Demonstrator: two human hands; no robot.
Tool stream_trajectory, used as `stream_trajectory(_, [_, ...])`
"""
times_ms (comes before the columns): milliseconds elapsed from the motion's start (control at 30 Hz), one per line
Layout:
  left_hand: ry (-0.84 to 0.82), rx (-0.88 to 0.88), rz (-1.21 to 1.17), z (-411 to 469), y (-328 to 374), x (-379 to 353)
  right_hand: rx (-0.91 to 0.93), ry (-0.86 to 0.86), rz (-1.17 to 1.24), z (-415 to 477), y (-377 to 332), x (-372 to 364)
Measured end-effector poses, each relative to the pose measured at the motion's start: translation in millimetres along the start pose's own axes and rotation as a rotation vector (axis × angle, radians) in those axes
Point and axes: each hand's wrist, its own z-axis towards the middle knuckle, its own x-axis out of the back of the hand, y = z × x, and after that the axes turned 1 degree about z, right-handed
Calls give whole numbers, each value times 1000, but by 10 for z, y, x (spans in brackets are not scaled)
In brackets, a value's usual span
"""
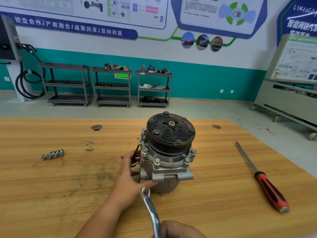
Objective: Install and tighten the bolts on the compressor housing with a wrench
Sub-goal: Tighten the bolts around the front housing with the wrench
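With bolts (pixel 157 161) already seated round the flange of the compressor housing (pixel 164 170), upright at centre frame, tightening seems the step in hand. The left hand (pixel 130 177) wraps the housing's left side. The right hand (pixel 178 229) (bottom edge) grips the wrench (pixel 151 206), whose ring end, low against the housing, must next be set over a bolt head.

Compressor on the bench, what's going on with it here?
A person steadies the compressor, which stands upright on the wooden table, holding its side with the left hand. The right hand holds a wrench, whose ring end is raised near the lower housing, not on any bolt. Several bolts already sit in the flange. A screwdriver lies unused to the right.
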Motion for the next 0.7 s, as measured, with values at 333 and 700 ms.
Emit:
stream_trajectory(333, [-8,-15,-13,-43,58,16,40,145,-938,-9,-20,1579])
stream_trajectory(700, [-27,-25,-23,-49,74,28,80,-137,-1128,610,-218,2105])
